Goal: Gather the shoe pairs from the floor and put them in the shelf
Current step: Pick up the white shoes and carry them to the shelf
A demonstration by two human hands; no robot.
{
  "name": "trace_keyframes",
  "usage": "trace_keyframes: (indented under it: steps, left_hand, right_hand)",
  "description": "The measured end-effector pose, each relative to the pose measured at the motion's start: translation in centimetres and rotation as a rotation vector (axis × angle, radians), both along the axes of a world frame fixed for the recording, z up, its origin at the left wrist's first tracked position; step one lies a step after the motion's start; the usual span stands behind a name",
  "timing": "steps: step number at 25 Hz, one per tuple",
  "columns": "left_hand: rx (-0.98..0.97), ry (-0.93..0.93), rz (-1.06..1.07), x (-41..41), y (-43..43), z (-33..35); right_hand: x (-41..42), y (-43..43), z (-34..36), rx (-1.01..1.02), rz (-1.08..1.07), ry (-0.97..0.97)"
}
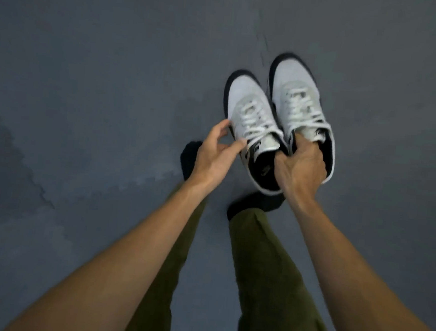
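A pair of white sneakers with black soles and white laces hangs above the floor, toes pointing away from me. My right hand grips both by their inner collars: the left sneaker and the right sneaker side by side. My left hand is just left of the left sneaker, fingers apart, fingertips touching or nearly touching its side. No shelf is in view.
Dark grey floor with blotchy stains fills the view. My legs in olive trousers and black socks stand below the shoes.
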State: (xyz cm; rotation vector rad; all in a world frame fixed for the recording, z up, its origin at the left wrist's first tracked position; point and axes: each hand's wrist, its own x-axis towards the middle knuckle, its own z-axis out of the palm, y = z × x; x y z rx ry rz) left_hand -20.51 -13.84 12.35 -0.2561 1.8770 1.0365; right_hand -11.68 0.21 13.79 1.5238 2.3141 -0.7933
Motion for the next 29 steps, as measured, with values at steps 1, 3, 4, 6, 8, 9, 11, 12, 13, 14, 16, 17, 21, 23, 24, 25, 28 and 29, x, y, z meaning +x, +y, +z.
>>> trace_keyframes:
  steps: [1, 3, 4, 6, 8, 9, 11, 12, 13, 14, 16, 17, 21, 23, 24, 25, 28, 29]
  left_hand:
    - [-0.009, 0.026, 0.051, -0.1, -0.7, 3.0]
    - [-0.007, 0.015, 0.175, -0.5, -2.2, 9.5]
    - [-0.012, 0.007, 0.240, -0.8, -3.0, 12.7]
    - [-0.017, -0.011, 0.352, -1.6, -4.2, 18.9]
    - [-0.013, -0.008, 0.458, -2.3, -5.7, 24.7]
    - [-0.002, 0.011, 0.513, -2.7, -6.6, 27.3]
    - [0.007, 0.066, 0.602, -2.8, -9.0, 32.0]
    - [0.013, 0.092, 0.645, -2.4, -10.4, 34.0]
    - [0.022, 0.117, 0.714, -1.9, -12.2, 36.1]
    - [0.025, 0.129, 0.785, -1.2, -13.9, 37.7]
    - [0.025, 0.152, 0.952, 0.8, -17.7, 40.5]
    - [0.024, 0.161, 1.041, 2.4, -19.7, 41.7]
    - [0.038, 0.245, 1.385, 11.3, -28.2, 46.2]
    - [0.026, 0.297, 1.551, 17.0, -32.6, 48.1]
    - [0.019, 0.324, 1.620, 19.9, -34.7, 48.8]
    - [0.014, 0.346, 1.678, 22.7, -36.8, 49.5]
    - [-0.011, 0.407, 1.836, 32.4, -43.3, 51.0]
    - [-0.030, 0.420, 1.879, 35.7, -45.3, 51.2]
  right_hand:
    - [-0.7, -0.4, 3.4, -0.009, 0.053, 0.012]
    - [-2.2, -1.7, 10.2, -0.024, 0.142, 0.030]
    - [-3.3, -2.5, 13.2, -0.036, 0.195, 0.041]
    - [-5.5, -3.8, 18.7, -0.054, 0.288, 0.072]
    - [-7.3, -5.2, 24.2, -0.050, 0.392, 0.103]
    - [-8.2, -6.1, 26.6, -0.052, 0.444, 0.130]
    - [-10.0, -8.0, 31.1, -0.052, 0.564, 0.205]
    - [-10.4, -9.2, 33.2, -0.049, 0.635, 0.230]
    - [-11.0, -10.8, 35.4, -0.045, 0.728, 0.249]
    - [-11.4, -12.4, 37.2, -0.042, 0.824, 0.259]
    - [-11.7, -16.1, 40.3, -0.045, 1.032, 0.269]
    - [-11.5, -18.3, 41.6, -0.047, 1.141, 0.286]
    - [-7.6, -29.4, 46.4, -0.073, 1.476, 0.397]
    - [-3.6, -35.5, 48.1, -0.134, 1.606, 0.422]
    - [-1.4, -38.5, 48.9, -0.157, 1.662, 0.436]
    - [1.0, -41.3, 49.5, -0.170, 1.714, 0.452]
    - [9.6, -50.1, 51.1, -0.205, 1.856, 0.497]
    - [12.6, -52.7, 51.3, -0.216, 1.900, 0.501]
